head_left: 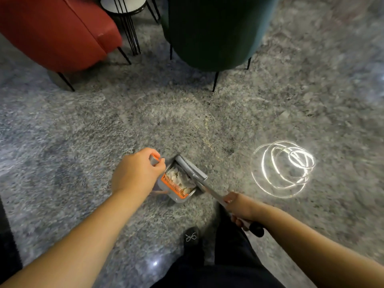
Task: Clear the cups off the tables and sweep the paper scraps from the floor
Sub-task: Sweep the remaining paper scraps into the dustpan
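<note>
Left hand (pixel 136 173): fingers curled round the grey-and-orange dustpan handle (pixel 154 159).
Dustpan (pixel 176 183): grey box, orange comb edge, on the floor; pale crumpled paper scraps (pixel 179 179) inside.
Right hand (pixel 241 208): grips the slim metal broom (pixel 194 170) shaft.
Floor (pixel 228 113): polished grey speckled stone, ring-shaped light reflection.
Room: red armchair (pixel 54 32), dark green chair (pixel 212 30).

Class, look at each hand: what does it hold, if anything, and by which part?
The left hand grips the dustpan by the top of its handle. The right hand grips the broom on its shaft, near the dark upper end.
</note>
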A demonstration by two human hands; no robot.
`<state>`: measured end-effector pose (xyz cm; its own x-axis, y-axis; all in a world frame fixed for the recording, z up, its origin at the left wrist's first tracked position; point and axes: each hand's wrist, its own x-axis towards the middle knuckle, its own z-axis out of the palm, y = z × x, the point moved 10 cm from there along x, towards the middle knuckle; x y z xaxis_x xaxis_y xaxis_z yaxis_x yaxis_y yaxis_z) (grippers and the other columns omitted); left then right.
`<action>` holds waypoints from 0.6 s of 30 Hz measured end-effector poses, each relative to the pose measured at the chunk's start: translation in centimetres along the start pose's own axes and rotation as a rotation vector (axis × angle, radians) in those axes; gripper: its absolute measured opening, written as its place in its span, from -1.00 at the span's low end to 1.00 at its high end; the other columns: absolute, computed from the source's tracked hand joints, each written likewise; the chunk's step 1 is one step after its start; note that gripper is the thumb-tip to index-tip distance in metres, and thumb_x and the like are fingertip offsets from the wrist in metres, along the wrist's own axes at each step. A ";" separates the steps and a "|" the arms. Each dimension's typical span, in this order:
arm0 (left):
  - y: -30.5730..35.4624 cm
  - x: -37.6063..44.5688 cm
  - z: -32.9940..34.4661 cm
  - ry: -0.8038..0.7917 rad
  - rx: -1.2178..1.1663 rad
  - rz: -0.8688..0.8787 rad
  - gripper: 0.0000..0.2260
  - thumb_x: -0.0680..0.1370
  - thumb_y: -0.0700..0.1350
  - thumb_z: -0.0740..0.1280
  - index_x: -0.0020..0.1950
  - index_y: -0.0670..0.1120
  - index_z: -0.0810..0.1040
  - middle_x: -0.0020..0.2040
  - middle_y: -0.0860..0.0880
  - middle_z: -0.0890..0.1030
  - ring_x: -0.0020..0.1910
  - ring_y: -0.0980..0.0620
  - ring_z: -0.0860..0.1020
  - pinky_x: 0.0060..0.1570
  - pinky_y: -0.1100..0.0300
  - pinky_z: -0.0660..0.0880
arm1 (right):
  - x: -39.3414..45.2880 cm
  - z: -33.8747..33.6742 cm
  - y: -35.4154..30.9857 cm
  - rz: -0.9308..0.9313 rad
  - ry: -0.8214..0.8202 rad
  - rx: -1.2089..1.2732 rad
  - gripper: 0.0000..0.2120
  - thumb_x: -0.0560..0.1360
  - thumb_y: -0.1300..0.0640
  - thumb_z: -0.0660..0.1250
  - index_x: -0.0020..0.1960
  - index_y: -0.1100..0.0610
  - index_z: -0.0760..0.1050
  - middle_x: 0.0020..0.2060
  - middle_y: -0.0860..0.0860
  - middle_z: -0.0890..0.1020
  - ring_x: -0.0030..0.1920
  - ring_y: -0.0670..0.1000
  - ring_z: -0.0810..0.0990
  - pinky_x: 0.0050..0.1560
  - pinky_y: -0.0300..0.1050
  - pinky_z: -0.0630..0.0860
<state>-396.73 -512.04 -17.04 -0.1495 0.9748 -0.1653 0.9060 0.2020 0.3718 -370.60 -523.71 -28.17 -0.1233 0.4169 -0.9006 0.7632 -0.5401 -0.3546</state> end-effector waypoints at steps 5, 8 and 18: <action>3.4 -0.7 -1.7 0.093 -0.087 0.132 -0.90 0.41 0.11 0.44 -0.14 0.14 0.59 -0.32 0.07 0.61 -0.39 0.00 0.43 -0.43 0.24 0.27 | -2.9 -1.4 1.8 0.017 0.131 0.113 -0.90 0.59 0.25 0.14 0.07 0.08 0.27 -0.34 0.01 0.47 -0.45 -0.06 0.46 -0.61 -0.35 0.39; 6.6 -0.6 -2.1 0.101 -0.121 0.209 -0.91 0.41 0.12 0.43 -0.15 0.16 0.57 -0.43 0.18 0.47 -0.43 0.09 0.41 -0.45 0.33 0.26 | -4.6 -3.5 2.5 -0.008 0.204 0.068 -0.92 0.59 0.23 0.12 0.06 0.15 0.36 -0.27 0.05 0.47 -0.42 -0.09 0.39 -0.59 -0.36 0.38; 23.8 1.3 -1.1 0.131 -0.153 0.445 -0.89 0.43 0.11 0.43 -0.12 0.13 0.62 -0.33 0.06 0.62 -0.35 -0.05 0.54 -0.42 0.22 0.36 | -8.9 -14.7 11.1 0.026 0.404 0.587 -0.73 0.59 0.26 0.14 0.27 0.24 0.41 -0.41 0.09 0.45 -0.65 -0.05 0.41 -0.65 -0.30 0.31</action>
<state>-375.81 -505.87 -7.38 0.1812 0.9715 0.1530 0.8261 -0.2348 0.5122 -351.72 -522.62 -20.40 0.2213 0.5756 -0.7872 0.2811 -0.8106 -0.5137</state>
